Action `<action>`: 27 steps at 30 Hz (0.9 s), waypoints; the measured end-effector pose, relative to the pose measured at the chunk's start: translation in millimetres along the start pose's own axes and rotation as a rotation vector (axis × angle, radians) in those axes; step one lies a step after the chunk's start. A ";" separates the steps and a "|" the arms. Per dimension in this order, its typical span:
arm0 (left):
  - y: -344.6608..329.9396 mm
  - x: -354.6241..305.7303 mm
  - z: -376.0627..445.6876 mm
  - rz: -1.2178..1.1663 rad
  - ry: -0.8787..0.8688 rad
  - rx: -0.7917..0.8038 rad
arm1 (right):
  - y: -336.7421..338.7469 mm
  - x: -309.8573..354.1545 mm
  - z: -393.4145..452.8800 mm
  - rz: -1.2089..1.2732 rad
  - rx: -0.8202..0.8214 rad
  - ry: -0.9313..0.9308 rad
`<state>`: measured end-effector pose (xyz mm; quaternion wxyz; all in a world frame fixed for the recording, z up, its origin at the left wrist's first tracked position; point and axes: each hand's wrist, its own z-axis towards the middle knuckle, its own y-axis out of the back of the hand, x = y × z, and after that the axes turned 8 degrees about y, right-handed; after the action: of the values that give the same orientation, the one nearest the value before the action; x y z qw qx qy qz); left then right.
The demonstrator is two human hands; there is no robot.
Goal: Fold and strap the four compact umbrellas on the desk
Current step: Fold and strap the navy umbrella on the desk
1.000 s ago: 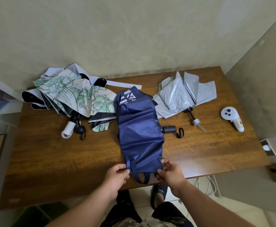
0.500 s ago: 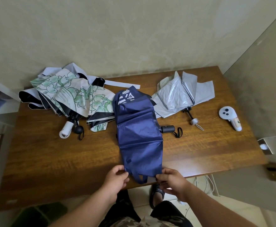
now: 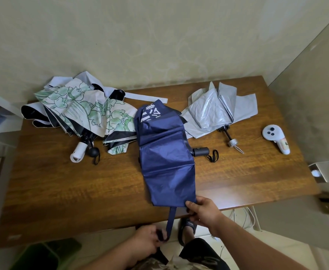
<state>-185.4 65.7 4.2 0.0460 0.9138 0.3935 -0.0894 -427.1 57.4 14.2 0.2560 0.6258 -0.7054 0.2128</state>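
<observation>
A navy blue umbrella lies lengthwise across the middle of the wooden desk, its canopy flattened and its black handle sticking out to the right. Its blue strap hangs past the front edge. My left hand pinches the strap's end below the desk edge. My right hand grips the canopy's near right corner. A green floral umbrella with a white handle lies unfolded at the back left, on top of another white and black one. A silver umbrella lies unfolded at the back right.
A white game controller lies near the desk's right edge. A wall runs behind the desk and a panel stands to the right. Below the front edge are my sandalled foot, white cables and a green object on the floor.
My left hand has moved down off the desk edge, pulling the strap out straight. My right hand keeps hold of the canopy's near corner.
</observation>
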 end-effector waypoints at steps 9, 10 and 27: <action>72.3 -29.4 -15.9 0.102 -0.036 -0.080 | 6.6 -4.2 20.7 -0.195 -0.086 0.028; 72.4 -40.3 -15.1 0.017 -0.082 -0.173 | 7.5 -5.7 21.2 -0.247 -0.099 0.038; 26.4 -49.6 25.0 1.034 -0.782 -0.614 | -20.5 1.2 18.2 -1.349 0.179 0.530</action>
<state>-202.8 8.5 -10.1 0.4750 0.8303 -0.1275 -0.2622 -408.6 42.6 0.4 0.4414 0.8703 -0.0606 0.2100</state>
